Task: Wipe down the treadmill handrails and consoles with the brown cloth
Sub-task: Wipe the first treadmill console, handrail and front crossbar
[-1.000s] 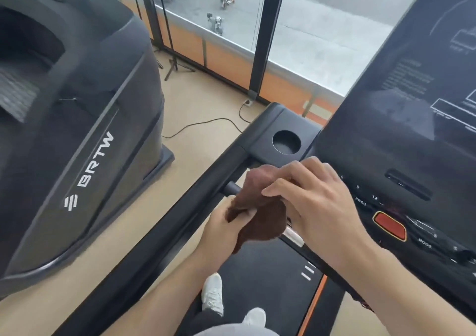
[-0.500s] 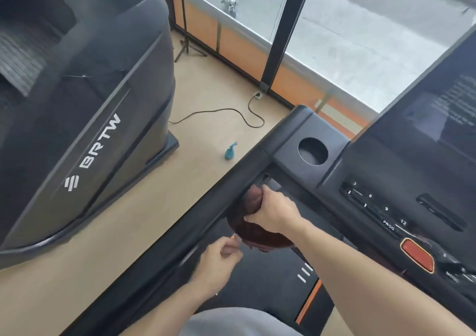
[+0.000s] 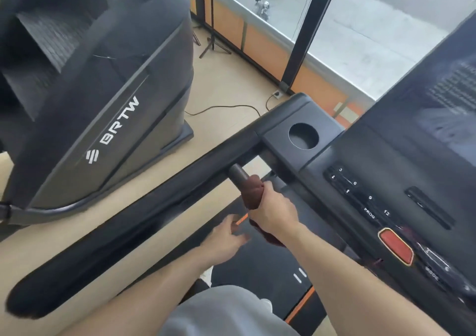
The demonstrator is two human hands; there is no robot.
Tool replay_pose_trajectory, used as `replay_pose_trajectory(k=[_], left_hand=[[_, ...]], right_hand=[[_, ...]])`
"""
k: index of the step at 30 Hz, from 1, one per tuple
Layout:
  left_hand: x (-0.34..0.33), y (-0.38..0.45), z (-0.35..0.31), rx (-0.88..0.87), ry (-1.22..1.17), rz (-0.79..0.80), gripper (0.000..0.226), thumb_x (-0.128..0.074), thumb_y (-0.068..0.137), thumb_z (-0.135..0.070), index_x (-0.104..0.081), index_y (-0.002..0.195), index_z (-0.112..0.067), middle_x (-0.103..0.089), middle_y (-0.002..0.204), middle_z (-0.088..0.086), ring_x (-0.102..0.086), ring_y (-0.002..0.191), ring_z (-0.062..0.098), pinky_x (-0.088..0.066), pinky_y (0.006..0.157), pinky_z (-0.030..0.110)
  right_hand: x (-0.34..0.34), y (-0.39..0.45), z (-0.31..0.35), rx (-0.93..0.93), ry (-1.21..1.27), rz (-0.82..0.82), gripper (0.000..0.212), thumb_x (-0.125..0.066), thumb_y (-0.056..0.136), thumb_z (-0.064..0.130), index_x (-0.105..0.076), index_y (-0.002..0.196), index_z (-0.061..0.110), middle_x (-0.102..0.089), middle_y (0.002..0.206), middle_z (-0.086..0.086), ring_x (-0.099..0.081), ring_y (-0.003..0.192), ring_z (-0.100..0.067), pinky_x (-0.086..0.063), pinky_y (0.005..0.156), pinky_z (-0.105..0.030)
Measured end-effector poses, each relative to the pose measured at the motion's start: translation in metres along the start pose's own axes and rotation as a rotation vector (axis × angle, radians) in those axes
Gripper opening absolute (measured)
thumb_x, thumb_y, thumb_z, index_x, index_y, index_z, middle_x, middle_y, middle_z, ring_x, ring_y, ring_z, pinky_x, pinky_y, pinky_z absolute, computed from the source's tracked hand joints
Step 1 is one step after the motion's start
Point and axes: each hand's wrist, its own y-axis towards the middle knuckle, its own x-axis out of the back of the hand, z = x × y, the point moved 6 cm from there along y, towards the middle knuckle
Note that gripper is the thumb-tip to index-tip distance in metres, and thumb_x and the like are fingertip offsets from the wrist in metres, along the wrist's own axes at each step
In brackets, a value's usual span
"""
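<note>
Both hands are low in the middle of the view, above the dark running belt. Nearest, the left hand hangs free with its fingers loosely spread and nothing in it, blurred, just beside and below the right one. Just past it, the right hand is closed in a fist around the brown cloth, which is wrapped round the short inner grip bar. A bare grey stretch of that bar shows above the cloth, and a loose tail of the cloth hangs out under the wrist.

That bar joins the long black side handrail, which runs from the lower left up to the console. A round cup hole sits in the console's left corner, and to the right are number keys and a red oval button, with the dark screen rising behind.

Left of the handrail, across a strip of tan floor, stands a big grey machine marked BRTW. Farther off, a black cable trails over the floor to a socket by the window frame, and beyond the glass lies a pale street.
</note>
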Motion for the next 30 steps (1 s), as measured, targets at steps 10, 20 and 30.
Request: replay_pose_trajectory(k=[10, 20, 30], left_hand=[[-0.102, -0.038, -0.021, -0.089, -0.206, -0.125, 0.059, -0.060, 0.093, -0.021, -0.040, 0.145, -0.038, -0.065, 0.120, -0.019, -0.061, 0.115, 0.011, -0.048, 0.105, 0.040], [-0.065, -0.043, 0.000, -0.143, -0.444, -0.309, 0.047, -0.059, 0.100, -0.019, -0.044, 0.142, -0.035, -0.062, 0.127, -0.018, -0.060, 0.114, 0.000, -0.043, 0.075, 0.006], [0.016, -0.023, 0.001, -0.170, -0.634, -0.434, 0.037, -0.050, 0.103, -0.040, -0.051, 0.139, -0.033, -0.065, 0.126, -0.011, -0.063, 0.119, 0.010, -0.047, 0.110, 0.043]], right_hand=[[-0.004, -0.091, -0.126, -0.005, 0.160, 0.290, 0.043, -0.076, 0.084, 0.039, -0.046, 0.113, 0.034, -0.062, 0.100, 0.003, -0.057, 0.090, -0.020, -0.042, 0.074, -0.028], [-0.011, -0.057, -0.068, 0.183, -0.107, -0.144, 0.038, -0.061, 0.092, 0.042, -0.041, 0.118, 0.023, -0.061, 0.099, 0.004, -0.068, 0.088, -0.029, -0.039, 0.067, -0.035], [-0.006, 0.021, 0.026, 0.244, -0.014, -0.216, 0.052, -0.047, 0.095, 0.067, -0.044, 0.117, 0.020, -0.065, 0.112, -0.005, -0.067, 0.095, -0.036, -0.042, 0.073, -0.039]])
